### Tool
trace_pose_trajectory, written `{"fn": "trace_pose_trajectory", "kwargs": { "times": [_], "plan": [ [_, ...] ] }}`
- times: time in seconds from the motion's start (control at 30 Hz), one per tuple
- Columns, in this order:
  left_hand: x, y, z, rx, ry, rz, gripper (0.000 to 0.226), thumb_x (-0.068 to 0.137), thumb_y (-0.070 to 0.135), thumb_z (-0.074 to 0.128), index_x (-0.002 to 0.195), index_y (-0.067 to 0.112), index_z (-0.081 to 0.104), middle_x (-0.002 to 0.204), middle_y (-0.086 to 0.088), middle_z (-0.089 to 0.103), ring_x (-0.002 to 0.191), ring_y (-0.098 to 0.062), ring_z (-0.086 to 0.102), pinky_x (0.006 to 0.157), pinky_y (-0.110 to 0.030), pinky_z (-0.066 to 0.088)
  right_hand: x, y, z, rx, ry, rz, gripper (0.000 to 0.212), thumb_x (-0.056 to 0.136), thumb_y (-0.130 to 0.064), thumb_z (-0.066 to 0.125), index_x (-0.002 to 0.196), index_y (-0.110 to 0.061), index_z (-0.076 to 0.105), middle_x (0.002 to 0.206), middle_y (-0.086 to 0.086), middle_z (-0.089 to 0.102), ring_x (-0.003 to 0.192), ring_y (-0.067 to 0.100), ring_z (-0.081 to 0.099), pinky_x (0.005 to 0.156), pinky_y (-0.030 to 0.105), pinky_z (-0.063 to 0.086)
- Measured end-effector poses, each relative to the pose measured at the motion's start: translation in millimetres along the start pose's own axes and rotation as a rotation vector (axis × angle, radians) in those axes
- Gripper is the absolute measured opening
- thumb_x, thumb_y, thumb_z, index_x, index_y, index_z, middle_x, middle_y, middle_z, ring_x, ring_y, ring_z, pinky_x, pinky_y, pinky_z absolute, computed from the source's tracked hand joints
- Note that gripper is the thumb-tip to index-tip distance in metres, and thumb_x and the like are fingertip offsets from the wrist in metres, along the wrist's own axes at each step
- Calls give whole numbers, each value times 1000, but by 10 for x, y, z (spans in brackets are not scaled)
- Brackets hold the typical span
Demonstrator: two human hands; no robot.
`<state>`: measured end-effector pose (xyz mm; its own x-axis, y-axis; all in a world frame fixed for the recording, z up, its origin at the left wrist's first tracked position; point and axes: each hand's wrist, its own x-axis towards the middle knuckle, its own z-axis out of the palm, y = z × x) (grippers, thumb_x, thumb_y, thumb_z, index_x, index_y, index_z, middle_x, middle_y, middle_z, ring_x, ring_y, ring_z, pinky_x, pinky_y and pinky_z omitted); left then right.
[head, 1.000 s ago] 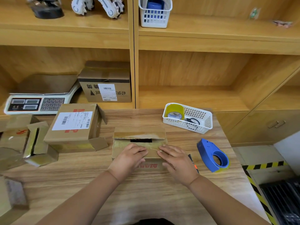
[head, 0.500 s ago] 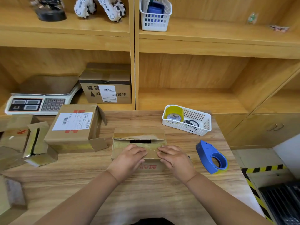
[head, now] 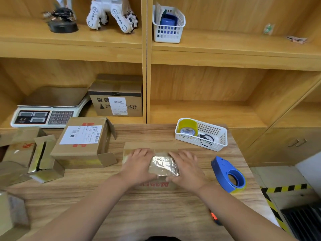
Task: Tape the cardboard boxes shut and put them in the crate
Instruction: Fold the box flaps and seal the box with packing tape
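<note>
A small cardboard box (head: 163, 166) with red print on its front lies in the middle of the table. Its top is closed and shiny with tape. My left hand (head: 139, 165) lies flat on the left half of the top, my right hand (head: 186, 168) flat on the right half, thumbs at the box's near edge. A blue tape dispenser (head: 228, 174) lies on the table to the right of my right hand. No crate is visible.
A larger labelled box (head: 81, 141) with open end flaps sits to the left, with more open boxes (head: 41, 159) beyond it. A white basket (head: 206, 138) with a tape roll (head: 188, 127) and scissors stands behind. An orange-tipped tool (head: 215, 219) lies by my right forearm. Scale (head: 43, 115) on shelf.
The far flap has come down and the gap in the box top is closed. Both hands moved forward and apart, from the near flap to flat on the top.
</note>
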<state>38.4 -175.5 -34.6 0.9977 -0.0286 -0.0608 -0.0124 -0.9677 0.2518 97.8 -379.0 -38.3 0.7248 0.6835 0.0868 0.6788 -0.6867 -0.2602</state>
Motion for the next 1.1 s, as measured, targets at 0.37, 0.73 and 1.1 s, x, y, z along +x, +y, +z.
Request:
{"fn": "trace_pose_trajectory", "kwargs": {
  "times": [0.37,0.73,1.1],
  "plan": [
    [33,121,-141,-156,-24,-70,39,67,44,72,91,39,43,99,10,46,111,-14,35,90,-27,23,16,-152,-70,104,18,91,71,68,-50,74,130,-29,48,122,-15,53,105,8,32,80,25,16],
    [118,178,-279,-79,-164,15,26,71,47,75,89,32,65,93,15,59,90,-10,30,82,-30,20,149,-232,-174,152,-122,154,32,69,-38,76,92,-16,71,86,-12,50,103,15,37,77,26,16],
    [56,188,-248,-15,-84,40,32,71,51,72,91,27,68,88,14,57,104,-13,37,90,-30,18,86,-295,-195,-50,-44,96,43,70,-61,63,88,-22,70,84,-13,54,97,13,33,84,29,16]
  ]
}}
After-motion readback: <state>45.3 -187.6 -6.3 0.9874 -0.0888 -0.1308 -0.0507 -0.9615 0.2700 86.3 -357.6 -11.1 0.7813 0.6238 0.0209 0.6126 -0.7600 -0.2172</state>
